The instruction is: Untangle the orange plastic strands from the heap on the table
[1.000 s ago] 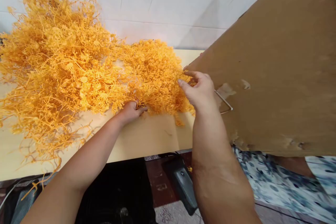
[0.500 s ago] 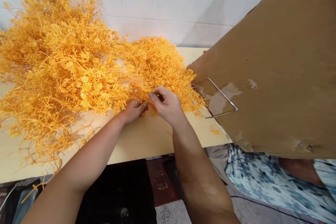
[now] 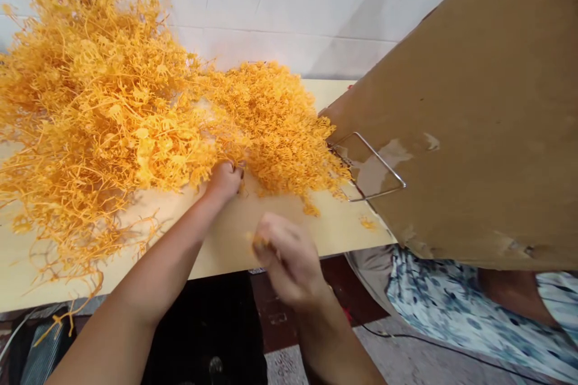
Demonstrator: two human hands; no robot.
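Observation:
A big heap of orange plastic sprigs covers the left and middle of a pale wooden table. My left hand is closed on the near edge of the heap, pinching a sprig stem against the table. Blurred by motion, my right hand hovers over the table's front edge with a small orange piece pinched in its fingers, apart from the heap.
A large brown cardboard box with a wire handle leans at the right, its corner on the table. A white tiled wall stands behind. Patterned blue-white cloth lies under the box. Dark floor and a black object sit below the table.
My right hand went from the box side to the heap beside my left hand, then pulled back toward me with a small orange piece. The left hand stayed put.

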